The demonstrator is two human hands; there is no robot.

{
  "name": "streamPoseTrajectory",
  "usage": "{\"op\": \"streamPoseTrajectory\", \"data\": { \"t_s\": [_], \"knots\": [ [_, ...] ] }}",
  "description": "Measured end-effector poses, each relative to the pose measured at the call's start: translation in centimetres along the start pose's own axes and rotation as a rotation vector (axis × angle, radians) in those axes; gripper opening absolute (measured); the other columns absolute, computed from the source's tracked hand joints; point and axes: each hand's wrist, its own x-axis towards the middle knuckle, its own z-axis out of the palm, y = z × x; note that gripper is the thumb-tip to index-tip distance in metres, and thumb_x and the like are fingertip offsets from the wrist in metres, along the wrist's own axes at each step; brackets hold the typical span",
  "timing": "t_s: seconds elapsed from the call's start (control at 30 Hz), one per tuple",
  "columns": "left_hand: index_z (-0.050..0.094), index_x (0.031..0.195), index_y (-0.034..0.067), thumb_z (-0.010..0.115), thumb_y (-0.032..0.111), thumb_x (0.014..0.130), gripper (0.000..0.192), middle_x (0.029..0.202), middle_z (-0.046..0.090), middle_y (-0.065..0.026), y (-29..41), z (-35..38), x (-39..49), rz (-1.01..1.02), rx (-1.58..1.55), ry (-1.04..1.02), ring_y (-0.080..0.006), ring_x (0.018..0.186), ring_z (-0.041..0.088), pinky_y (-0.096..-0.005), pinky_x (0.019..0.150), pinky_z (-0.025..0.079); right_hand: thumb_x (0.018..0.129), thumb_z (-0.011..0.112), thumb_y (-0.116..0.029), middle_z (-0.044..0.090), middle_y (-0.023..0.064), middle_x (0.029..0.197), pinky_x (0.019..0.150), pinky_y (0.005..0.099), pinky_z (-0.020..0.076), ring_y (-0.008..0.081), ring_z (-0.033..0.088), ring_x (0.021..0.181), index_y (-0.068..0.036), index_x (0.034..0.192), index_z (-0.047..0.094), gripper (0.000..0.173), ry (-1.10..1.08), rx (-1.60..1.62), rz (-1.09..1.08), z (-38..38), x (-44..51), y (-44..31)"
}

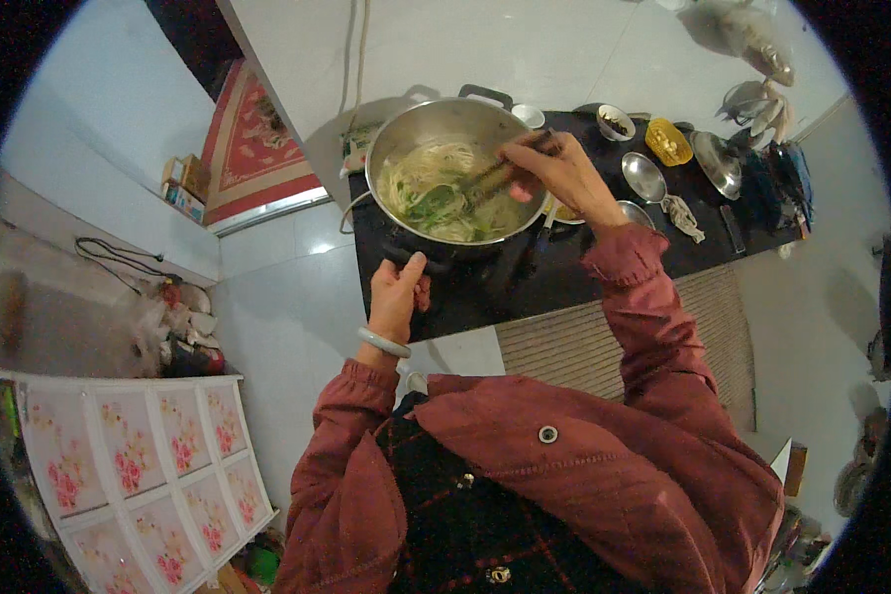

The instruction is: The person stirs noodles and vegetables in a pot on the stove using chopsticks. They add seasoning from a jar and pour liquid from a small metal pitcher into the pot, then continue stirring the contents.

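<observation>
A wide steel pot (445,122) stands at the left end of the black table (445,312). Inside it are pale noodles (434,167) and green leafy vegetables (453,223) in liquid. My left hand (399,289) grips the pot's near black handle (405,256), a pale bangle (384,342) on its wrist. Over the pot's right side, my right hand (564,174) holds dark chopsticks (490,182), blurred, that slant down to the food. A rounded, ladle-like shape (439,199) sits among the greens; what it belongs to is unclear.
Right of the pot are a white bowl with dark bits (615,122), a yellow basket (668,142), a metal ladle or bowl (643,178), a crumpled cloth (683,218) and a pot lid (715,165). A white wall (549,52) rises behind. A flowered drawer cabinet (148,453) stands at lower left.
</observation>
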Motion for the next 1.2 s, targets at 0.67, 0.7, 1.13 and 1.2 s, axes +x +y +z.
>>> {"op": "streamPoseTrajectory", "data": {
  "t_s": [0.67,0.7,1.13,1.2],
  "knots": [
    [0.048,0.085,0.007,0.062,0.023,0.094,0.023,0.063,0.051,-0.0023,0.7,-1.1,0.7,-0.117,0.001,-0.151,-0.0116,0.047,0.045,-0.0269,0.041,0.035,0.091,0.063,-0.022,0.068,0.0071,0.079,0.055,0.0264,0.0498,0.0121,0.063,0.063,0.003,0.095,0.066,0.025,0.507,-0.194,-0.021,-2.3,8.5,7.4],
    [0.048,0.085,0.007,0.062,0.023,0.094,0.023,0.063,0.051,-0.0023,0.7,-1.1,0.6,-0.13,0.0,-0.143,-0.0116,0.046,0.045,-0.027,0.041,0.035,0.09,0.063,-0.023,0.068,0.0077,0.079,0.055,0.0273,0.0507,0.0128,0.065,0.064,0.004,0.096,0.066,0.027,0.49,-0.136,-0.042,-1.2,9.6,8.2],
    [0.049,0.081,0.007,0.062,0.025,0.094,0.026,0.062,0.051,-0.0032,0.6,-1.2,0.7,-0.087,0.048,-0.159,-0.012,0.046,0.045,-0.0273,0.042,0.036,0.09,0.065,-0.023,0.07,0.0091,0.083,0.054,0.0227,0.0493,0.0116,0.064,0.063,0.003,0.098,0.068,0.027,0.109,-0.189,0.108,-0.8,-0.9,-0.4],
    [0.049,0.08,0.007,0.062,0.027,0.094,0.027,0.061,0.051,-0.0038,0.6,-1.3,0.8,-0.09,0.056,-0.156,-0.0124,0.046,0.046,-0.0277,0.042,0.037,0.089,0.065,-0.022,0.068,0.0072,0.075,0.047,0.0214,0.048,0.0111,0.063,0.058,0.003,0.096,0.067,0.026,0.242,-0.199,0.07,-2.4,-2.2,-0.1]
  ]
}}
